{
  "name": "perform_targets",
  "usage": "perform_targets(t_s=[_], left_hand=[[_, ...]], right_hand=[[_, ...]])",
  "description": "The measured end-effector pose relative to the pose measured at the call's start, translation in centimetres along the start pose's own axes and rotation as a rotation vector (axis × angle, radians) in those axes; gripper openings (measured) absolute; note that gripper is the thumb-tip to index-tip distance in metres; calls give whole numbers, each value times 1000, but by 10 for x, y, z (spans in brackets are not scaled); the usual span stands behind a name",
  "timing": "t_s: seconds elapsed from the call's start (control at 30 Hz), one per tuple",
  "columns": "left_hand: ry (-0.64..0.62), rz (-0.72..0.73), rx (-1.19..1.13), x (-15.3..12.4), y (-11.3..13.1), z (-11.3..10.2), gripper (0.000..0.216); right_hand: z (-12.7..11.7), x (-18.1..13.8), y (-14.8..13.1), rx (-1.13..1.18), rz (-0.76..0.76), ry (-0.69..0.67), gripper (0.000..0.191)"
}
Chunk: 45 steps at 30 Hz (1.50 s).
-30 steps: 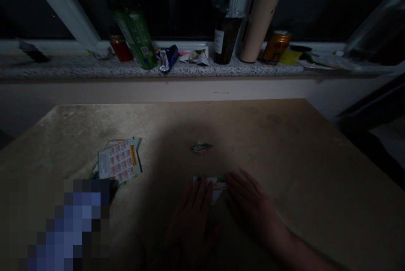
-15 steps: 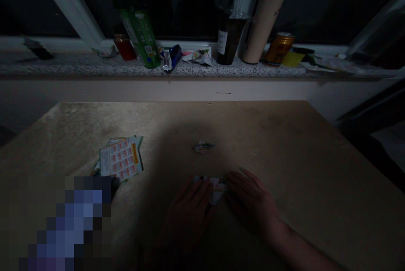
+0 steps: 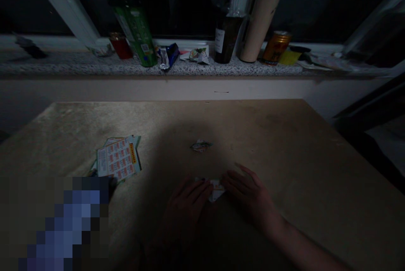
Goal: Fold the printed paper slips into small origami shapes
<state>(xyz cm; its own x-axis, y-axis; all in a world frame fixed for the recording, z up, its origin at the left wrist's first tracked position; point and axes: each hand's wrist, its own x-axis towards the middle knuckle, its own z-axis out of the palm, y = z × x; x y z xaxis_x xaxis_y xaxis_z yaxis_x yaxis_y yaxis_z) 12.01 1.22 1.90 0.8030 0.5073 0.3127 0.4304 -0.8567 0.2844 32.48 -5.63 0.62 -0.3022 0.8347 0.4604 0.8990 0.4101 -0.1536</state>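
In dim light a small printed paper piece (image 3: 216, 189) lies on the brown table (image 3: 284, 144), partly folded. My left hand (image 3: 186, 205) lies on its left part, fingers pressed down on it. My right hand (image 3: 249, 193) touches its right edge with the fingertips, the other fingers spread. A small folded paper shape (image 3: 201, 145) sits a little farther away on the table, apart from both hands.
A stack of printed paper sheets (image 3: 117, 162) lies at the left. On the granite sill (image 3: 79, 66) behind stand a green bottle (image 3: 134, 30), a red jar (image 3: 121, 46), a dark bottle (image 3: 225, 36), a beige tube (image 3: 261, 13), a gold can (image 3: 275, 47) and wrappers.
Both hands have drawn closer together over the paper piece, covering more of it; the fingers have curled in slightly. Nothing else on the table has moved.
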Motion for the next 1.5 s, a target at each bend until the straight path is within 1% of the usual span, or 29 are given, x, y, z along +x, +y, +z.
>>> perform_targets(t_s=[0.1, 0.23, 0.37, 0.57, 0.67, 0.83, 0.93, 1.23, 1.33, 1.43, 1.5], left_hand=[[-11, -28, -63, -1, 0, -2, 33], [-25, -98, -181, -1, -3, -2, 28], [-54, -211, -289, -1, -5, -4, 24], [-53, -333, -324, -2, -7, -2, 19], [-59, -421, -360, -3, -9, 0, 20], [-131, -595, -491, 3, -7, -4, 22], [-142, -661, -564, 7, -6, -8, 24], [-190, -698, -698, 15, -4, -13, 27], [-233, -654, -676, 21, -4, -15, 31], [-274, -551, -653, 29, -3, -15, 33], [-257, -500, -655, 34, -3, -12, 32]], right_hand=[[0, 1, 0, 47, 22, 71, 25], [0, 1, -1, 129, 59, 146, 18], [-4, 2, -3, 232, 132, 124, 15], [-5, 5, -1, 516, 270, 84, 9], [-3, 6, 1, 621, 327, 66, 9], [-2, 7, 3, 701, 382, 49, 13], [-2, 9, 2, 705, 390, 44, 15], [-1, 9, 3, 664, 411, 14, 13], [-1, 8, 4, 651, 413, 0, 12], [-1, 8, 3, 639, 420, -13, 14], [-2, 9, 2, 637, 436, -17, 17]])
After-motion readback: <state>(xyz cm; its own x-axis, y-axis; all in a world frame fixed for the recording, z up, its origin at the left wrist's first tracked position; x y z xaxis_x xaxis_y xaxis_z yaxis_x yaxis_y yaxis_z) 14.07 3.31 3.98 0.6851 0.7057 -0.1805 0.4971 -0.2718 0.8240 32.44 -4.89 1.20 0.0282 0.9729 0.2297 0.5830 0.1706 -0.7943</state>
